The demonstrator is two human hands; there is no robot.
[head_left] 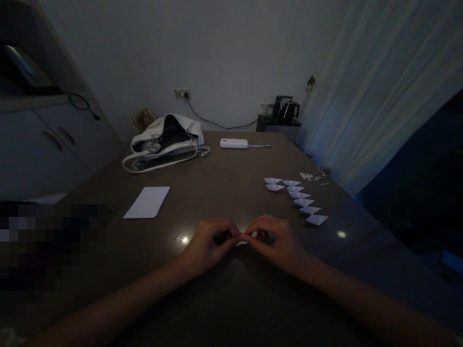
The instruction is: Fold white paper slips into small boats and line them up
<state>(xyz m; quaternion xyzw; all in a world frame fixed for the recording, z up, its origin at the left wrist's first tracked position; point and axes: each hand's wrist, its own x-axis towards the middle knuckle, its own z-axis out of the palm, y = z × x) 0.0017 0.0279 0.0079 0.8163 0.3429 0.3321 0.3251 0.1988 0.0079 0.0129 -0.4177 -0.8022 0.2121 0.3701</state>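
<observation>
A small piece of white paper (242,243) is pinched between both hands over the near middle of the table; most of it is hidden by the fingers. My left hand (213,238) is closed on its left side, thumb against fingertips. From the right, my right hand (273,238) grips it in the same way, and the fingertips of both hands nearly meet. Several folded paper boats (304,202) stand in a slanting row on the right of the table. A stack of white paper sheets (147,202) lies to the left, beyond my left forearm.
On the brown table (217,183) a white handbag (166,142) sits at the far left. A white power bank (234,143) with a short cable lies at the back. Torn paper scraps (307,176) lie near the right edge. Beyond stand a black kettle (288,112) and a white curtain (347,86).
</observation>
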